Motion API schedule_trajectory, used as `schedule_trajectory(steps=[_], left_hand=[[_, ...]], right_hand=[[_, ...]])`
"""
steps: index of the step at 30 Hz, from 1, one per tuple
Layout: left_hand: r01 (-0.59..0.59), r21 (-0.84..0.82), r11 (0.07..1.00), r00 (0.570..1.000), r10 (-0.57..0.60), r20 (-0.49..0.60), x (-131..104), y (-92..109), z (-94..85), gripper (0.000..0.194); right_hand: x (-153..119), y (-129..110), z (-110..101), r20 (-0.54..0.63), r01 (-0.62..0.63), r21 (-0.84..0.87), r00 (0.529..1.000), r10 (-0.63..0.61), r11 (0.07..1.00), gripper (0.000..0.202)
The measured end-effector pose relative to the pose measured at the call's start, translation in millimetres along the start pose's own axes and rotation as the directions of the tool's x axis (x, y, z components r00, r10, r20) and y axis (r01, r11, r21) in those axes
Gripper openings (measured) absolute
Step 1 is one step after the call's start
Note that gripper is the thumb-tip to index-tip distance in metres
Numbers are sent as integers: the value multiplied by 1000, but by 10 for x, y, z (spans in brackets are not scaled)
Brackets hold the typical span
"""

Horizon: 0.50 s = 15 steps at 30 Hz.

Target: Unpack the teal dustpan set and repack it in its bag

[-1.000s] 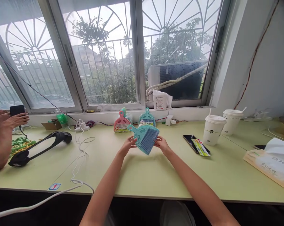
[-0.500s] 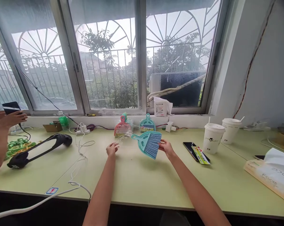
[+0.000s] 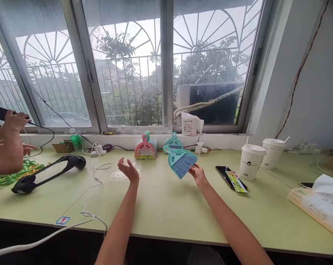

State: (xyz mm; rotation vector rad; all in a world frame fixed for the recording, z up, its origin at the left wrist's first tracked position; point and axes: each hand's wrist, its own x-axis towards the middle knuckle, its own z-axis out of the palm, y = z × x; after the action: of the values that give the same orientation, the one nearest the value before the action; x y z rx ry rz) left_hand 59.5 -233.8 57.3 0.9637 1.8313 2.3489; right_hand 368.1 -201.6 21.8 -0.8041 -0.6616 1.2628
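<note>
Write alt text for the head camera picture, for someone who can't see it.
The person's right hand holds up a small teal plastic brush and dustpan set above a pale green table, while the open left hand hovers over a clear plastic wrapper. Pink and teal dustpan sets lean below the window.

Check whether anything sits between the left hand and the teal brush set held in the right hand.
Nothing visible does. The left hand is open above the table, and only bare tabletop lies between it and the teal brush set that the right hand holds up. Clear plastic wrap lies left, behind it.
</note>
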Motion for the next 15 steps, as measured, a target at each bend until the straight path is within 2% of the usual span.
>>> schedule_trajectory(steps=[1, 2, 3, 4, 5, 6, 7, 8, 11, 12, 13, 14, 15], left_hand=[[115, -136, 984, 961, -76, 264, -141, 16, 101, 51], [291, -199, 936, 839, -150, 522, -295, 17, 203, 58], [458, -185, 869, 673, -203, 712, -451, 5, 297, 65], [565, -147, 812, 539, -228, 811, -596, -16, 377, 71], [616, -114, 780, 453, -232, 861, -718, -44, 437, 72], [643, -80, 761, 391, -237, 889, -809, -72, 475, 70], [648, -67, 759, 387, -252, 887, -866, -98, 493, 67], [631, -74, 772, 423, -263, 867, -891, -117, 493, 61], [456, -165, 874, 651, -202, 732, -867, -112, 425, 45], [369, -172, 913, 703, -152, 695, -862, -84, 393, 41], [277, -160, 947, 729, -99, 677, -873, -45, 362, 38], [187, -129, 974, 726, -48, 686, -902, 6, 333, 37], [100, -97, 990, 703, -1, 711, -948, 64, 306, 37]], right_hand=[[-31, 21, 34, 31, 4, 1, 1000, -4, 1000, 24], [-66, 46, 74, 72, 8, -4, 997, -8, 1000, 24], [-104, 72, 117, 117, 13, -18, 993, -11, 1000, 25], [-139, 99, 157, 161, 21, -40, 987, -15, 999, 27], [-169, 122, 191, 195, 29, -68, 981, -15, 997, 28], [-191, 140, 216, 216, 36, -97, 976, -14, 995, 30], [-203, 151, 231, 215, 42, -122, 977, -15, 992, 33], [-206, 152, 236, 194, 51, -140, 981, -23, 989, 35], [-187, 112, 218, 98, 97, -205, 992, -79, 974, 44], [-185, 94, 216, 102, 141, -245, 988, -119, 959, 45], [-191, 82, 222, 150, 204, -297, 975, -166, 933, 44], [-207, 77, 238, 234, 288, -353, 948, -214, 890, 43], [-232, 82, 262, 329, 384, -401, 908, -261, 832, 41]])
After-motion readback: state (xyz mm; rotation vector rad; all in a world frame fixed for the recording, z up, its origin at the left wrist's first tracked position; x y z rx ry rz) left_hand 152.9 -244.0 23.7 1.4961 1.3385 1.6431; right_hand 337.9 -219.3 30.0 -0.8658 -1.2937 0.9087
